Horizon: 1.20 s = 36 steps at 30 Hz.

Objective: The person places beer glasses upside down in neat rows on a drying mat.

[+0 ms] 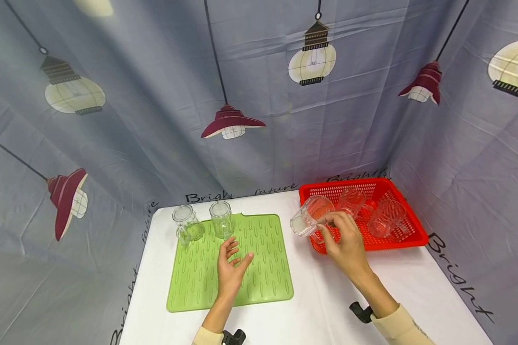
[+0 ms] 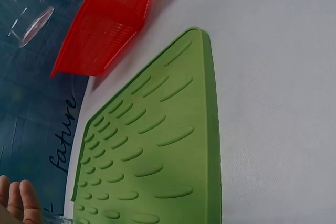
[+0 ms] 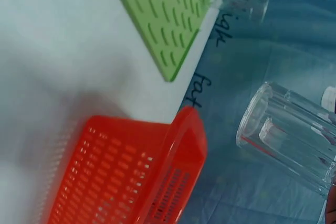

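Observation:
My right hand pinches a clear glass mug between thumb and fingers, tilted over the left edge of the red basket. In the right wrist view the same mug appears in the air above the basket's rim. My left hand is held over the green mat, fingers loosely bent and thumb apart, holding nothing. Just beyond its fingertips a glass mug stands upside down at the mat's back edge. Another upturned mug is to its left, handle toward me.
More glass mugs lie in the basket, one glass mug at the back and one mug on the right. The white table extends between mat and basket. A grey curtain with printed lamps hangs close behind the table.

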Each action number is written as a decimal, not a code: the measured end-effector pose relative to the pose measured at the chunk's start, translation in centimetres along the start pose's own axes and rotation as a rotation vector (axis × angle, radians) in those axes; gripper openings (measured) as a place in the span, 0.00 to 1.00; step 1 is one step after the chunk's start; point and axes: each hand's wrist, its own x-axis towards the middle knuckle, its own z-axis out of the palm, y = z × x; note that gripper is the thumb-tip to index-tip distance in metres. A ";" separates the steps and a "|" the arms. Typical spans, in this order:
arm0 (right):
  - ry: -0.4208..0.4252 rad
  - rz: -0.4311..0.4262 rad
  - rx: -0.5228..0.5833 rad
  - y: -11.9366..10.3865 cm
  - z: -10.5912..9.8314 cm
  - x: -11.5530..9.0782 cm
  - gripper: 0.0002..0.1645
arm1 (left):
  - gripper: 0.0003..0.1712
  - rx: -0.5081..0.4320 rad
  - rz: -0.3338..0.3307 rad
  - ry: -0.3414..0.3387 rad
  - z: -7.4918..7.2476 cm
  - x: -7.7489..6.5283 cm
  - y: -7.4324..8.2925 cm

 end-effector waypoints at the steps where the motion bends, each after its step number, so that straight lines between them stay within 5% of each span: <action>1: 0.000 0.001 0.008 -0.3 0.1 -0.1 0.12 | 0.39 -0.003 0.002 -0.003 0.0 0.0 0.0; 14: -0.015 0.039 0.144 -2.9 0.7 -0.5 0.14 | 0.42 -0.162 -0.029 -0.112 1.1 -0.1 -0.3; 22: -0.018 0.033 0.176 -4.2 0.9 -0.5 0.14 | 0.41 -0.332 -0.102 -0.234 1.8 -0.3 -0.7; 30: -0.033 -0.009 0.252 -6.5 1.3 -0.4 0.15 | 0.44 -0.403 -0.141 -0.409 2.7 0.1 -0.6; 36: -0.071 -0.010 0.277 -6.1 2.0 -1.0 0.16 | 0.45 -0.497 -0.220 -0.479 3.2 0.5 -0.4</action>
